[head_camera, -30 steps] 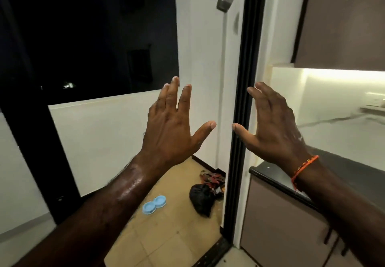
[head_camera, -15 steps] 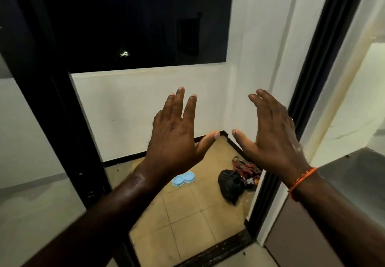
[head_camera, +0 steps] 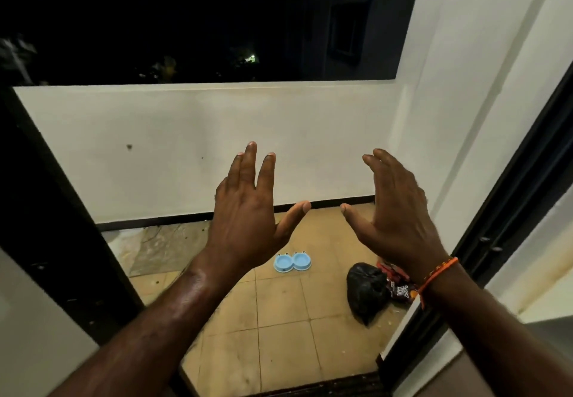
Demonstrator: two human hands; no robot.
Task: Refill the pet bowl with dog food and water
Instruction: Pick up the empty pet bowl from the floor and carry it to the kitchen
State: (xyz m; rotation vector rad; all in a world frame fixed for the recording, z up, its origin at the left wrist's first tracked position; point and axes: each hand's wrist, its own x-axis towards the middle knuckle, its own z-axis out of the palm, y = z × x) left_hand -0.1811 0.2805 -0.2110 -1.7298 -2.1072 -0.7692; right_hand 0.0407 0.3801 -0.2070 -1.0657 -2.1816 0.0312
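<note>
- The pet bowl (head_camera: 292,262), a light blue double dish, sits on the tan tiled floor (head_camera: 279,328) of a balcony; both of its wells look empty.
- Right of the pet bowl lies a tied black plastic bag (head_camera: 366,291), and touching that bag's far side is a dark red food packet (head_camera: 400,291) with white lettering too blurred to read.
- The left hand (head_camera: 248,216) is raised above the pet bowl, back to the camera, fingers straight and spread, holding nothing.
- The right hand (head_camera: 393,213) is raised level with it, fingers straight, thumb out, also empty; an orange thread band (head_camera: 437,275) circles its wrist.
- Compared with half a second ago, the view has swung left: the pet bowl now lies nearer centre, below the gap between the hands, and more balcony wall (head_camera: 201,148) shows.
</note>
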